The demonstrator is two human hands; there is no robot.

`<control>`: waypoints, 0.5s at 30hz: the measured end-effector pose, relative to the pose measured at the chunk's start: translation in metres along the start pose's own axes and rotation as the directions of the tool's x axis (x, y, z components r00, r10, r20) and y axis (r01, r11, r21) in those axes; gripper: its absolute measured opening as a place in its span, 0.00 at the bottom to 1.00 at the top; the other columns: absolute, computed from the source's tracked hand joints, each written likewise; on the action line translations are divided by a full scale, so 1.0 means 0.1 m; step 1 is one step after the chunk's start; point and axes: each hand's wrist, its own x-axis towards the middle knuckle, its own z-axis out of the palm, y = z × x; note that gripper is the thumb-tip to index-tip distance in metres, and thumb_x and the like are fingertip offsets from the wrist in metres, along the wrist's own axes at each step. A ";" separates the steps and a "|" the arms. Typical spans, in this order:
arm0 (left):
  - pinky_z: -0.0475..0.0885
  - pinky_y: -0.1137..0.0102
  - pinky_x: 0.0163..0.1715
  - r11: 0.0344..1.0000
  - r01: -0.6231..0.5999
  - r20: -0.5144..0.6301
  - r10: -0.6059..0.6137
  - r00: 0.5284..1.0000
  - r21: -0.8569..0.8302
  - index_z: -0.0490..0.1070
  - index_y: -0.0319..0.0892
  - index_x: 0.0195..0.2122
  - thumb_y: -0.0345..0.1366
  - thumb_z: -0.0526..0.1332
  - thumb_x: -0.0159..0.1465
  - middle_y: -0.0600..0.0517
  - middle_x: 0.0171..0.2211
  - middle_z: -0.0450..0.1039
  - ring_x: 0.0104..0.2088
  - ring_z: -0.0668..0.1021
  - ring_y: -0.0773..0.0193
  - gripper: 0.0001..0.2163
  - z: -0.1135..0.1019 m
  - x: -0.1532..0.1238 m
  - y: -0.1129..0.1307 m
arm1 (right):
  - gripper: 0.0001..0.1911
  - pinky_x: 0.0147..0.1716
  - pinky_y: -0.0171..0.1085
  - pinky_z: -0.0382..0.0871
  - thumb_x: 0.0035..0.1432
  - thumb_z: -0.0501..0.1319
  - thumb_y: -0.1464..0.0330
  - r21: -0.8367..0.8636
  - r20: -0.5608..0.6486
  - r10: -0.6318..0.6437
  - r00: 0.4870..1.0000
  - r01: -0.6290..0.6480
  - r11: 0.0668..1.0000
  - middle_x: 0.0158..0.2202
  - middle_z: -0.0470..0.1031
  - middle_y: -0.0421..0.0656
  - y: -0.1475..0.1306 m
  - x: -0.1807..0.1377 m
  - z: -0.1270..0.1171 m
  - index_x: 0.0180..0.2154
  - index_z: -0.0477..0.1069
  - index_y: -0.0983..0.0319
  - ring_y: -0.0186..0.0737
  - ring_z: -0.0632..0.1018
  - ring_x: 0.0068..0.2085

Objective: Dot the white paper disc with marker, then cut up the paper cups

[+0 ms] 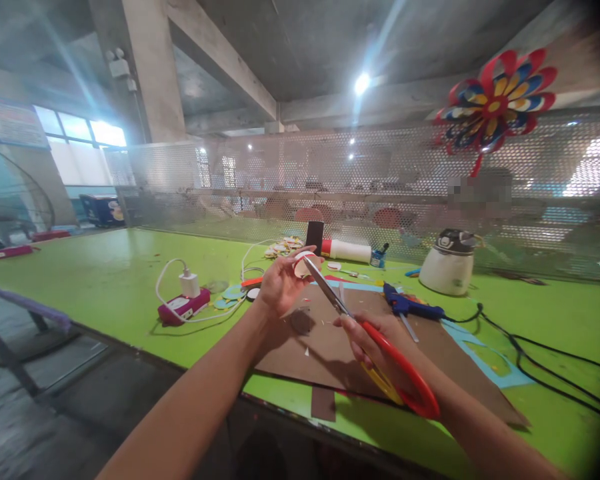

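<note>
My left hand is raised above the green table and pinches a small round piece of pale paper between thumb and fingers. My right hand grips a pair of scissors with red and yellow handles. The steel blades point up and left, and their tips meet the edge of the paper piece. Under both hands lies a brown cardboard sheet with a dark round cut-out on it.
A blue glue gun with a black cable lies right of the cardboard. A pink power strip with a white charger sits left. Behind are a white pot, a white roll, paper scraps and a mesh fence carrying a coloured pinwheel.
</note>
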 end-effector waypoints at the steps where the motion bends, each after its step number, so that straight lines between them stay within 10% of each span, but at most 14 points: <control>1: 0.71 0.62 0.46 1.000 -0.003 0.006 0.003 1.000 0.002 0.77 0.35 0.38 0.34 0.58 0.56 0.42 0.38 0.80 0.41 0.80 0.55 0.13 -0.01 0.00 0.00 | 0.30 0.23 0.34 0.59 0.60 0.50 0.42 -0.005 -0.001 0.001 1.000 -0.001 1.000 0.18 0.63 0.36 -0.01 0.00 0.00 0.31 0.70 0.63 0.32 0.66 0.21; 15: 0.71 0.65 0.41 0.999 -0.026 0.010 0.025 1.000 0.036 0.78 0.36 0.38 0.34 0.58 0.55 0.43 0.36 0.81 0.41 0.80 0.55 0.13 -0.05 0.03 0.01 | 0.29 0.21 0.33 0.57 0.58 0.52 0.42 -0.009 -0.023 0.011 1.000 -0.011 1.000 0.17 0.62 0.36 -0.03 0.00 0.01 0.24 0.63 0.60 0.31 0.64 0.19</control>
